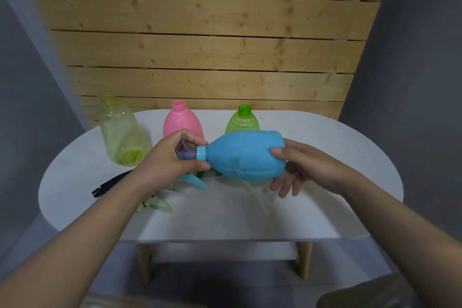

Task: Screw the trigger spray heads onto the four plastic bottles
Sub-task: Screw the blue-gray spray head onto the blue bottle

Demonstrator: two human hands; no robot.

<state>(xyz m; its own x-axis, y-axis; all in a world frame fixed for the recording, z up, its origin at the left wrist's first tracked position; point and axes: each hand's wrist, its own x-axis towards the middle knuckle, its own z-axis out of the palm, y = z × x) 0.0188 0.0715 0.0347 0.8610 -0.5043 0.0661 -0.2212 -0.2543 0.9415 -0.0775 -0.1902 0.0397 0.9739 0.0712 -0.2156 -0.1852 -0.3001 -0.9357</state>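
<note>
I held the blue bottle (246, 155) sideways above the white table (325, 207), my right hand (300, 170) gripping its base while my left hand (170, 160) curled round the grey spray head (186, 151) at its neck.

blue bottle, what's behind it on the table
The green bottle stands behind the blue bottle, only its open neck and ribbed shoulders showing; its lower body is covered. The pink bottle stands further left.

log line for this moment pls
step: screwing spray head onto blue bottle | left hand: grips head | right hand: holds bottle base | uncapped: pink, green, yellow-green
</note>
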